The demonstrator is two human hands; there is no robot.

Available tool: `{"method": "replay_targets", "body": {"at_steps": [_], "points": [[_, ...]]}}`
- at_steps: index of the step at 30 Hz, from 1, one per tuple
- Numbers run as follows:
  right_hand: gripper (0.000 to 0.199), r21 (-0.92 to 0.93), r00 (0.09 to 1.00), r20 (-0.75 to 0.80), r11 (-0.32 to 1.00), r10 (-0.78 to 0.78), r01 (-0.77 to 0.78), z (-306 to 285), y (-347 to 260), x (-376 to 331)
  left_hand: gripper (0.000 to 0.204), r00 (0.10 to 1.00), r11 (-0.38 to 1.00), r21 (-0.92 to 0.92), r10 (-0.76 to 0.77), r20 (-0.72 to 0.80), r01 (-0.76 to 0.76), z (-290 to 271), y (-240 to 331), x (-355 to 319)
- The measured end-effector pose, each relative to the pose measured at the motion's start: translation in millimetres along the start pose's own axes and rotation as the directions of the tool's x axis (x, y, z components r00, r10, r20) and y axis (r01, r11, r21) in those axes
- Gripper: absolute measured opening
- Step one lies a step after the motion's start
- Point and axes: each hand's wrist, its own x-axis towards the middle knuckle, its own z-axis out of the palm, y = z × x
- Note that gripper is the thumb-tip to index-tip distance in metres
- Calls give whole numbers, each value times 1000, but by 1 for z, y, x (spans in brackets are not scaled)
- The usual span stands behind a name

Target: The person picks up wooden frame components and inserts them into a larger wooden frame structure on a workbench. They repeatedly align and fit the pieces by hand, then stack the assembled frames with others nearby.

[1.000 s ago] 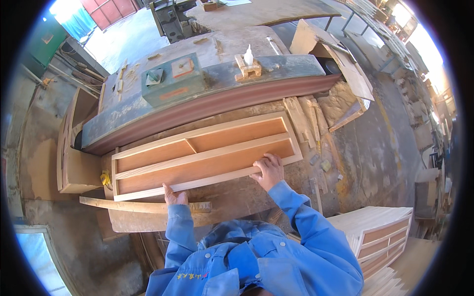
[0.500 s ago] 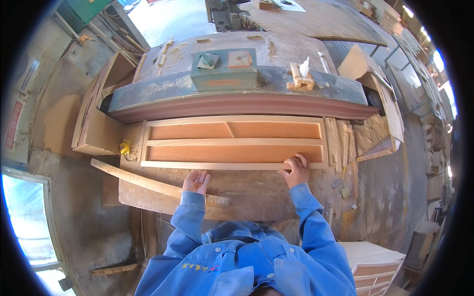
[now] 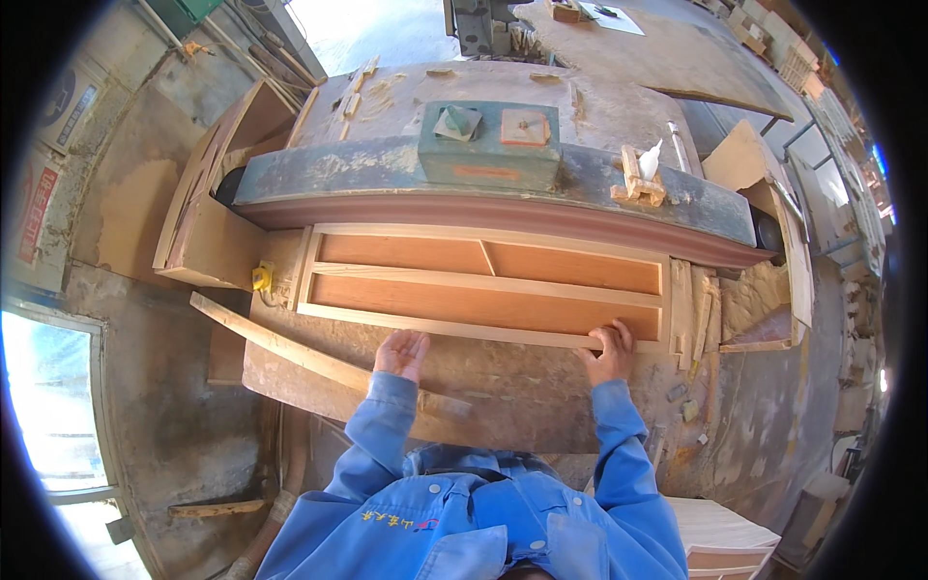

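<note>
A long framed wooden panel (image 3: 483, 282), pale rails around orange-brown boards, lies on the worktable along the sanding belt (image 3: 483, 215). A short slanted strip (image 3: 486, 257) crosses its far board. My right hand (image 3: 609, 352) grips the near rail towards the right end, fingers bent over the rail and thumb at its near edge. Palm up, my left hand (image 3: 399, 356) is at the near rail left of the middle; its fingers are loosely extended, with the tips by the edge. A long wooden strip (image 3: 280, 348) slants across the table to beside my left wrist.
Behind the belt a green metal box (image 3: 488, 145) sits on the machine, with a small wooden holder (image 3: 638, 184) to its right. Board housings (image 3: 208, 237) flank the belt ends. A yellow tape measure (image 3: 262, 277) lies left of the panel; wood scraps (image 3: 698, 309) lie right.
The whole view has shifted and tilted slightly, so the scene appears further right. Both hands keep about the same places at the panel's near rail, and the panel still lies along the belt.
</note>
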Motion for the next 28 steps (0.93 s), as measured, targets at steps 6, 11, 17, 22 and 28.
{"method": "replay_targets", "body": {"at_steps": [6,11,17,22,28], "points": [[33,-46,998,55,999,-13,15,-13,-10,9,29,998,996,92,9,63,-14,-1,0,-12],[21,87,999,12,995,-44,43,-6,-37,47,38,967,929,360,-9,255,-87,12,4,-27],[11,184,995,81,982,-66,51,55,-86,96,21,460,-358,577,363,811,-735,73,22,41],[12,92,992,-16,988,-127,128,93,-107,125,12,164,-758,120,18,986,-641,101,38,97],[25,-11,994,65,996,93,-93,114,-117,136,16,254,-666,244,84,964,-705,118,28,129]]}}
